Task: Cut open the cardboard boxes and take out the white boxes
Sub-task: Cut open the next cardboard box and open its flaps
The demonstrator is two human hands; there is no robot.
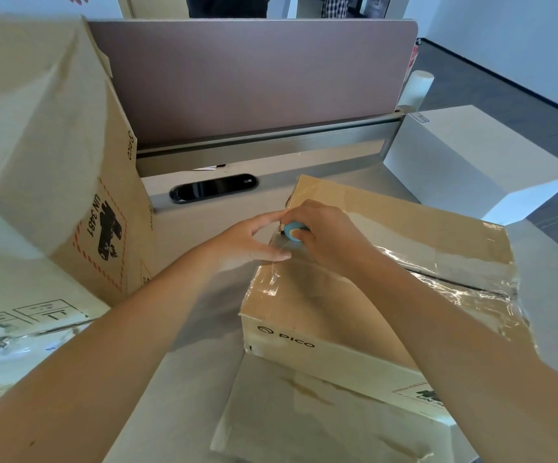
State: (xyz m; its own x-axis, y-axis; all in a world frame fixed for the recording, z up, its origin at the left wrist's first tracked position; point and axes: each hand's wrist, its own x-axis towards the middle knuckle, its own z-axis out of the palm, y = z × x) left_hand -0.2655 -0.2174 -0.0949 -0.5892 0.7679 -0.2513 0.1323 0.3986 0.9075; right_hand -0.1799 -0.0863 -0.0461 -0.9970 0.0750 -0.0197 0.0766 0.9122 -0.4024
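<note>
A taped brown cardboard box (414, 235) marked PICO lies on the desk at centre right, clear tape along its top seam. My right hand (327, 235) is closed around a small blue cutter (292, 231), its tip at the box's far left top edge. My left hand (249, 243) rests beside it with fingers spread, fingertips touching the box's left edge. A white box (471, 155) stands at the right, off the desk's far corner. The cutter's blade is hidden.
A large upended cardboard box (54, 155) fills the left side. Another labelled carton (14, 332) lies at lower left. A flat cardboard piece (304, 416) lies under the near edge. A brown divider panel (254, 78) backs the desk. A person stands behind it.
</note>
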